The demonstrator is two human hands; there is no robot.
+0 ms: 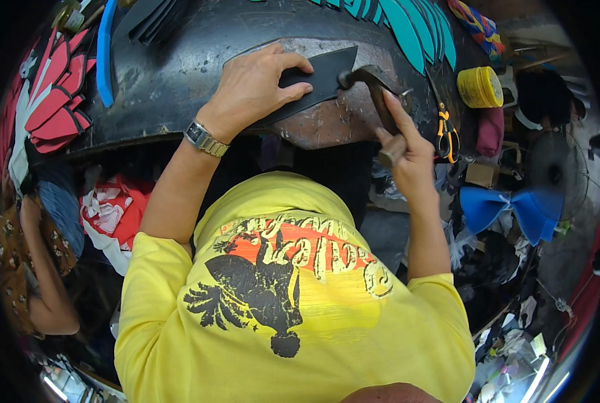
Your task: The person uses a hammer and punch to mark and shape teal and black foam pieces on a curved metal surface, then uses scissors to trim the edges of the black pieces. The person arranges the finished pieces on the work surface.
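A flat, pointed piece of black sheet material (330, 70) lies on a worn brown patch (327, 124) of the dark bench. My left hand (253, 80) holds it down, thumb and forefinger on its surface and a little apart; the other fingers are mostly hidden. In my right hand (411, 144) is a hammer (370, 74), gripped by its wooden handle with the forefinger stretched along it. The hammer's head hangs at the right edge of the black piece; I cannot tell whether it touches.
Orange-handled scissors (447, 134) and a yellow tub (480, 87) are at the bench's right side. Teal pieces (414, 30) lie at the far right, red pieces (58, 101) at the left, beside a blue strip (105, 54). Another person's arm (45, 282) shows at left.
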